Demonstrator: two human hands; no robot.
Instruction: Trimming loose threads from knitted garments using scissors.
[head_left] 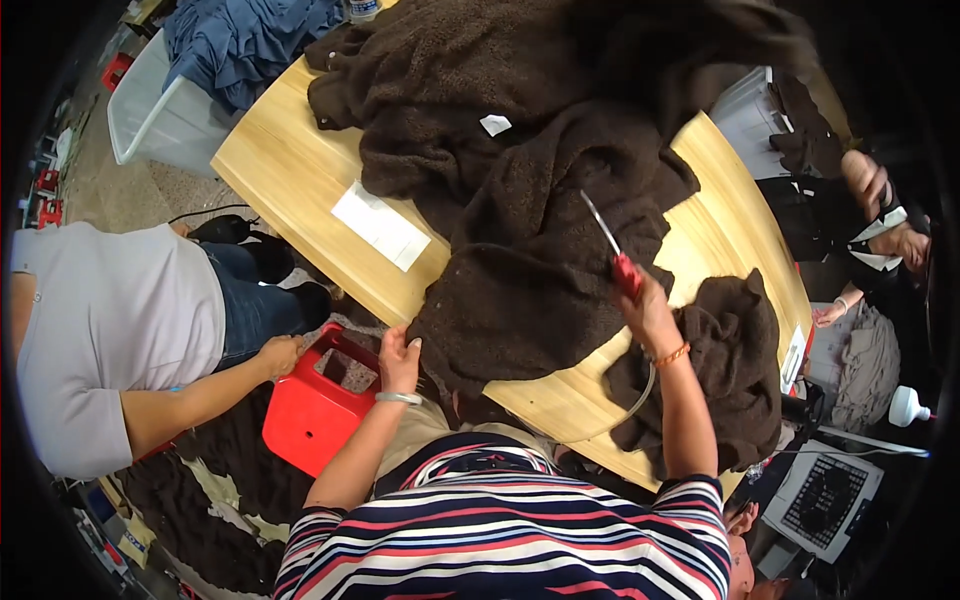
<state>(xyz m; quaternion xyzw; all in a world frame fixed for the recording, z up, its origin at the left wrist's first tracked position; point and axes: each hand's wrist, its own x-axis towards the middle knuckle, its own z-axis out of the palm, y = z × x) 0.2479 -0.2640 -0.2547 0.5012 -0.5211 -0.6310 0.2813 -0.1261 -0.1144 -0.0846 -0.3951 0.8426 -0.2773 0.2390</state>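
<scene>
Where brown fleece (540,200) spreads, white rectangular label (381,225) beside.

The brown fleece garments (540,170) cover most of the worktop (290,170), and their far part runs out of view at the picture's top edge. The right hand (648,312) hides most of the red tool handle (627,275). The white paper's (380,225) print is too small to tell.

Hands (400,362) on brown fleece garment (530,290), red-handled tool (612,252) in right.
</scene>
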